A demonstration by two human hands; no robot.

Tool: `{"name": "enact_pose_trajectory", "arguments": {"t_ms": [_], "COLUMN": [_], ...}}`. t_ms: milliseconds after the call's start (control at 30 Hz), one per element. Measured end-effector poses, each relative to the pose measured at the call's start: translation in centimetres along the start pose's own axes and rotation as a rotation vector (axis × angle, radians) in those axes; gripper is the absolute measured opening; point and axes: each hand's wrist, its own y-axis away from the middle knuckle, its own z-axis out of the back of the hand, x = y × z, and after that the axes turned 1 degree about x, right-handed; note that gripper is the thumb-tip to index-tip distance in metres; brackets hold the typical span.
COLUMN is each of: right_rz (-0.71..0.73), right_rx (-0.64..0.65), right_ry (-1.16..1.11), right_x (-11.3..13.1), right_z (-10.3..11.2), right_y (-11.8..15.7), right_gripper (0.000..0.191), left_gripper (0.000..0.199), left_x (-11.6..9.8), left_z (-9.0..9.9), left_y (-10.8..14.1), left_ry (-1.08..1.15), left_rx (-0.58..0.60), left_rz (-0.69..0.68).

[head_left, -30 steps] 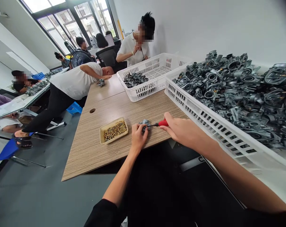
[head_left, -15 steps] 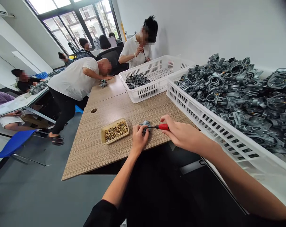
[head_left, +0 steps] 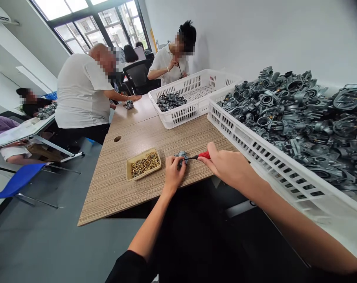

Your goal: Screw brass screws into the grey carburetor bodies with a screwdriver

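The metal part (head_left: 182, 154) lies on the table (head_left: 116, 188), just in from the near edge and well to the right of the near left corner. The left hand (head_left: 173, 173) holds it down; its grip is narrow, fingertips and thumb drawn in on the part. The right hand (head_left: 228, 165) has its grip closed around the red handle of a screwdriver (head_left: 204, 155), the dark shaft running to the part beside the left fingertips; exact tip contact is hidden. To the left, a tray (head_left: 147, 173) of brass-coloured screws (head_left: 143, 164) sits near the same edge. A white crate (head_left: 343, 204) heaped with similar castings stands off the right end. Assessment: the part appears to be rigid cast metal, fairly dense for its size, unlikely to yield under a firm pinch. Its irregular outline should give fingers purchase, though smooth faces may slip and the body could rock or turn under the screwdriver. Recommended hold: across the solid body, low and close to the table, clear of the shaft and thin projections.
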Motion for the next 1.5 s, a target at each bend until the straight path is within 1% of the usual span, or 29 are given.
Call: {"name": "enact_pose_trajectory", "arguments": {"t_ms": [33,133,167,200,300,333,467,500,533,600,633,667,733,767,800,833,900,933,967,1067,1100,1133,1167,1233,1267,1300,1400,1433,1500], "right_rz": [0.015,0.18,0.188,0.154,-0.023,-0.027,0.181,0.183,0.147,0.047,0.033,0.061,0.18,0.217,0.214,0.173,0.051,0.019,0.025,0.176,0.198,0.182,0.134,0.02,-0.002,0.016,0.163,0.168,0.079], "right_rx": [0.0,0.033,0.038,0.035,0.007,0.004,0.024,0.025,0.024,0.015,0.009,0.009,0.032,0.048,0.06,0.064,0.048,0.036,0.028,0.047,0.06,0.07,0.075,0.07,0.061,0.05,0.045,0.044,0.041], "right_ry": [-0.025,-0.183,-0.185,-0.146,0.024,0.025,-0.167,-0.165,-0.131,-0.051,-0.049,-0.078,-0.175,-0.197,-0.184,-0.141,-0.039,-0.019,-0.036,-0.208,-0.238,-0.23,-0.19,-0.087,-0.068,-0.087,-0.219,-0.219,-0.13], "right_x": [-0.11,-0.44,-0.45,-0.39,-0.06,0.0,-0.09,-0.12,-0.12,-0.11,-0.11,-0.11,-0.08,-0.03,0.04,0.13,0.24,0.22,0.13,-0.3,-0.42,-0.49,-0.53,-0.56,-0.57,-0.58,-0.55,-0.5,-0.4], "right_z": [-0.02,-0.08,-0.12,-0.16,-0.21,-0.18,0.04,0.08,0.1,0.12,0.14,0.18,0.29,0.33,0.36,0.35,0.24,0.17,0.1,0.03,0.06,0.11,0.16,0.23,0.25,0.25,0.2,0.18,0.16], "right_y": [0.01,0.04,0.02,0.0,-0.07,-0.06,0.07,0.07,0.06,0.04,0.05,0.09,0.2,0.25,0.26,0.25,0.18,0.14,0.11,0.08,0.05,0.01,-0.05,-0.17,-0.22,-0.24,-0.27,-0.28,-0.28], "right_gripper": [0.035,0.019,0.018,0.02,0.038,0.038,0.017,0.016,0.018,0.03,0.032,0.03,0.02,0.017,0.018,0.02,0.032,0.036,0.035,0.022,0.019,0.019,0.022,0.033,0.035,0.034,0.021,0.02,0.026], "left_gripper": [0.016,0.016,0.015,0.015,0.015,0.015,0.016,0.015,0.015,0.015,0.016,0.016,0.016,0.016,0.015,0.015,0.015,0.015,0.015,0.015,0.015,0.016,0.016,0.016,0.016,0.015,0.015,0.015,0.016], "left_x": [-0.01,-0.01,0.0,0.02,0.1,0.12,0.14,0.14,0.13,0.13,0.14,0.15,0.15,0.15,0.15,0.14,0.13,0.12,0.11,0.08,0.06,0.05,0.03,0.0,-0.01,-0.02,-0.01,0.0,0.01], "left_z": [0.0,-0.03,-0.04,-0.05,-0.05,-0.04,0.02,0.03,0.02,0.0,-0.01,-0.02,-0.04,-0.04,-0.04,-0.02,0.02,0.04,0.06,0.08,0.08,0.09,0.09,0.1,0.11,0.12,0.14,0.14,0.14], "left_y": [0.0,0.01,0.02,0.03,0.04,0.04,0.02,0.01,0.01,0.01,0.01,0.01,0.0,0.0,-0.01,-0.01,-0.02,-0.03,-0.03,-0.03,-0.03,-0.03,-0.04,-0.05,-0.05,-0.06,-0.05,-0.05,-0.04], "left_ry": [0.0,-0.004,-0.006,-0.007,-0.008,-0.009,-0.009,-0.009,-0.009,-0.012,-0.013,-0.012,-0.009,-0.008,-0.008,-0.009,-0.014,-0.016,-0.017,-0.017,-0.017,-0.017,-0.019,-0.02,-0.02,-0.019,-0.018,-0.018,-0.013], "left_rx": [-0.001,0.003,0.001,-0.001,-0.008,-0.007,0.003,0.004,0.003,0.001,0.001,0.0,-0.005,-0.007,-0.01,-0.01,-0.01,-0.01,-0.01,-0.009,-0.006,-0.004,-0.002,0.0,-0.001,-0.003,-0.005,-0.005,-0.006], "left_rz": [0.001,0.004,0.004,0.004,0.005,0.008,0.017,0.017,0.015,0.012,0.012,0.012,0.015,0.015,0.014,0.012,0.008,0.008,0.008,0.008,0.009,0.01,0.012,0.014,0.013,0.012,0.012,0.011,0.009]}}
